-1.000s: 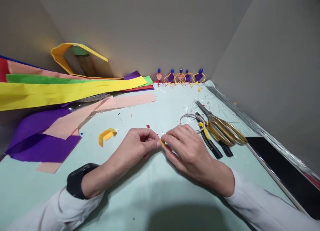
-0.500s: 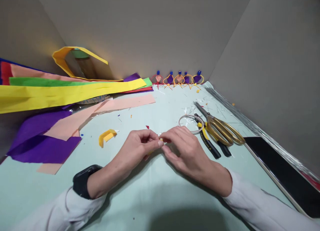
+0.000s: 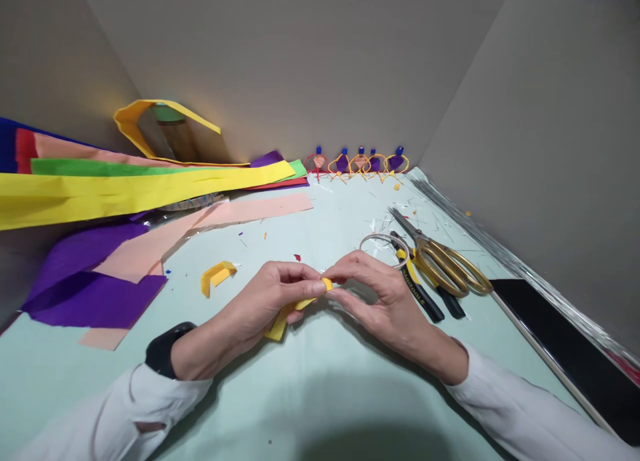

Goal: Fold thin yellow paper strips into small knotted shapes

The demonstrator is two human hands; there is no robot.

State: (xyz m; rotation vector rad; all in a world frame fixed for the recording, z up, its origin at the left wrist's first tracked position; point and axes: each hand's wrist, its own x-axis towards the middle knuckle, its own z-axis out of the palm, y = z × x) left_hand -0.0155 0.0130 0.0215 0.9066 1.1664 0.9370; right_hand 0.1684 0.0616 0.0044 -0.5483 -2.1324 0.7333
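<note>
A narrow yellow paper strip (image 3: 279,326) is pinched between the thumb and fingers of my left hand (image 3: 275,291). One end hangs below that palm, and the other, small and curled, pokes out past the thumb tip. My right hand (image 3: 381,289) meets the curled end with its index finger and thumb, closing on it from the right. Whatever else may lie between the fingertips is hidden. Left of my hands lies a folded yellow paper piece (image 3: 219,274), and a tiny red scrap (image 3: 297,257) sits just beyond them.
Right of my hands lie gold-handled scissors (image 3: 440,264), black-and-yellow pliers (image 3: 423,293), a tape ring (image 3: 364,242) and a black phone-like slab (image 3: 565,354). Wires (image 3: 500,241) run along the right wall. Coloured paper strips (image 3: 150,189) fill the left. Small figures (image 3: 361,160) stand at the back.
The yellow strip has come into fuller view, its end now showing past my left thumb and its tail below the palm. The fingers of both hands have shifted slightly; the view tilted a little.
</note>
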